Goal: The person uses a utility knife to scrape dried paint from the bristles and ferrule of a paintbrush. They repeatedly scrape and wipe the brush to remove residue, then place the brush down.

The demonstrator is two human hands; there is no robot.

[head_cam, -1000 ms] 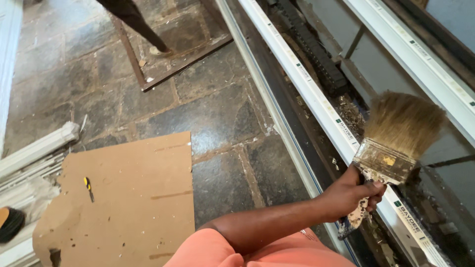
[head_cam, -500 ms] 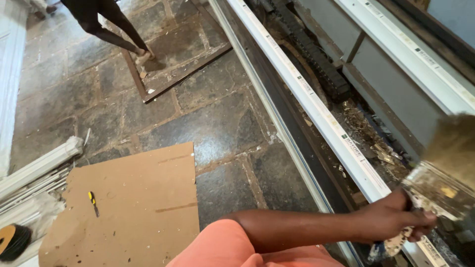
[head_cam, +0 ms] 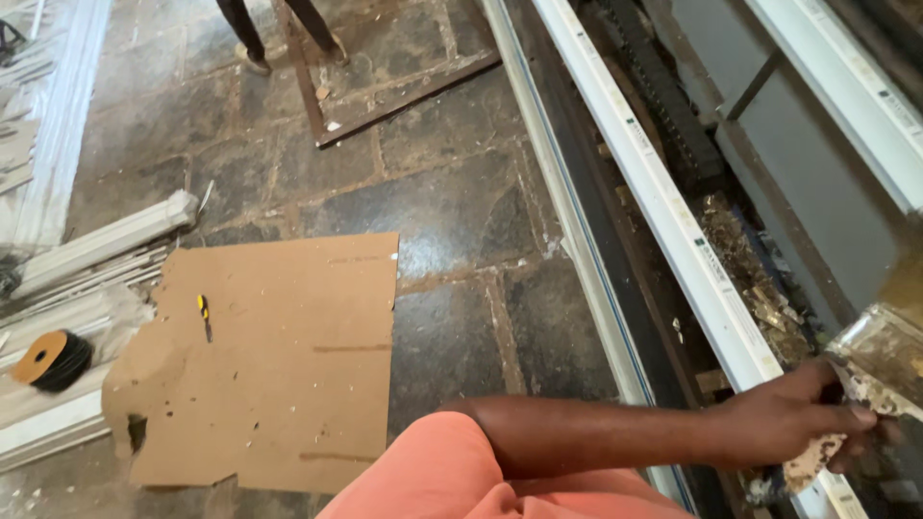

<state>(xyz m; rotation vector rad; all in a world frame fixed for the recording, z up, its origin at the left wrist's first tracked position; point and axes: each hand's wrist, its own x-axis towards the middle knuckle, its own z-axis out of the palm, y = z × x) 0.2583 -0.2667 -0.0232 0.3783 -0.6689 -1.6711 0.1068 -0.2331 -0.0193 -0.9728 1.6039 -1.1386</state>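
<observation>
My right hand (head_cam: 803,413) reaches out to the right over the white window-frame rail (head_cam: 663,211) and grips the paint-crusted handle of a wide paintbrush (head_cam: 880,356). The brush's metal ferrule shows at the right edge; its bristles run out of view. Dusty debris (head_cam: 750,279) lies in the channel just beyond the rail, near the brush. My left hand is out of view. An orange sleeve (head_cam: 452,476) covers my upper arm.
A sheet of brown cardboard (head_cam: 279,356) lies on the dark stone floor with a small yellow-handled tool (head_cam: 203,312) on it. White profiles (head_cam: 91,245) are stacked at the left beside a roll of black wire (head_cam: 53,360). Another person's legs (head_cam: 279,29) stand at the top.
My right hand and the brush have moved down and to the right, so the bristles have left the view. The camera has tilted, showing more floor and the other person's legs.
</observation>
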